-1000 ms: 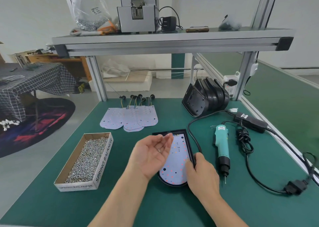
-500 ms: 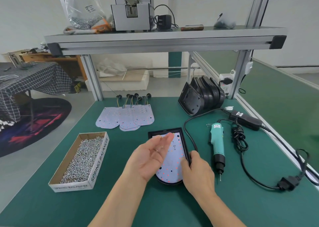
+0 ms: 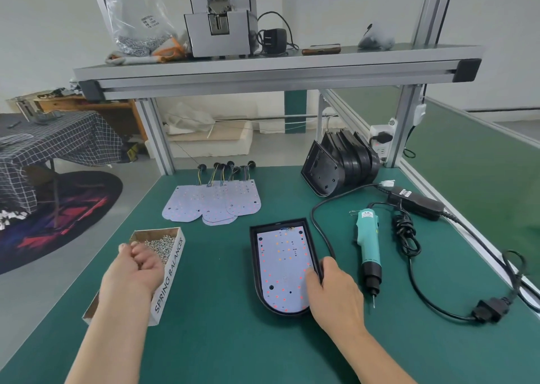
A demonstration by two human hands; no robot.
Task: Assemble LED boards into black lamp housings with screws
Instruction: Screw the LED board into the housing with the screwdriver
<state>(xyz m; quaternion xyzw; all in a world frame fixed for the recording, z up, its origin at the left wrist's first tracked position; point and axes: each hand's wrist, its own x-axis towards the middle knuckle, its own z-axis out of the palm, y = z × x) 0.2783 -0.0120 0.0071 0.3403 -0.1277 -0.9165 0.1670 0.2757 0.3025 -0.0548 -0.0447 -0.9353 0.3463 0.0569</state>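
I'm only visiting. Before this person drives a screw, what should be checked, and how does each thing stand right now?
1. LED board seated in black housing: ok, it lies flat inside the rim.
2. Housing steadied: ok, right hand grips its right edge.
3. Screws within reach: ok, left hand is over the screw box.
4. Screw picked up: cannot tell, the curled fingers hide it.
5. Screwdriver in hand: not ok, it lies on the mat right of the housing.

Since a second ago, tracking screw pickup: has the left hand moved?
Yes, the left hand went left, from the black lamp housing to the cardboard screw box.
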